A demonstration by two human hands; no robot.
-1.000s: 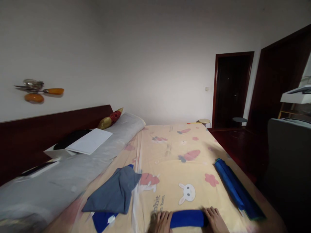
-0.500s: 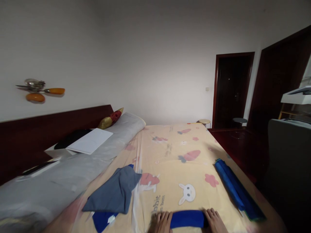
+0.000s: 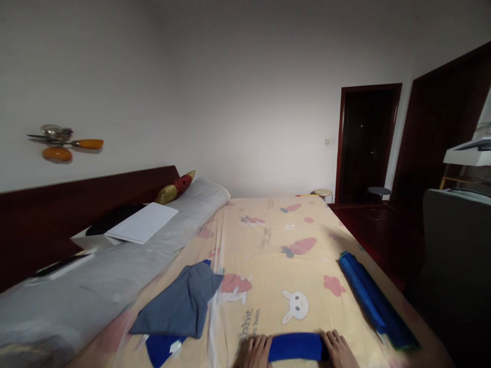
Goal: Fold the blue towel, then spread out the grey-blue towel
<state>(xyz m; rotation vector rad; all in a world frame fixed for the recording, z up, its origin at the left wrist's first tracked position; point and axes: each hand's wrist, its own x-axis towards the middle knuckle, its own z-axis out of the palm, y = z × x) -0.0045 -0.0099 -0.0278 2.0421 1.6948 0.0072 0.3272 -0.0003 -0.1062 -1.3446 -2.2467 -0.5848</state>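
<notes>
At the bottom edge of the head view lies a rolled blue cloth [image 3: 295,346] on the yellow cartoon-print bed sheet [image 3: 276,255]. My left hand [image 3: 258,351] rests flat on its left end. My right hand [image 3: 339,350] presses on its right end. Both hands lie with fingers together on the roll, and their wrists are cut off by the frame. A grey-blue garment [image 3: 180,301] lies crumpled to the left, partly over a darker blue cloth [image 3: 159,348].
A long folded blue cloth [image 3: 374,299] lies along the bed's right edge. A grey bolster [image 3: 115,271] with a white sheet of paper [image 3: 141,222] runs along the dark headboard [image 3: 76,204]. A grey chair back [image 3: 456,245] stands at right, with dark doorways [image 3: 366,138] beyond.
Almost nothing differs. My hands and the blue roll have slid slightly lower in the frame, with the view tilted up a touch.
</notes>
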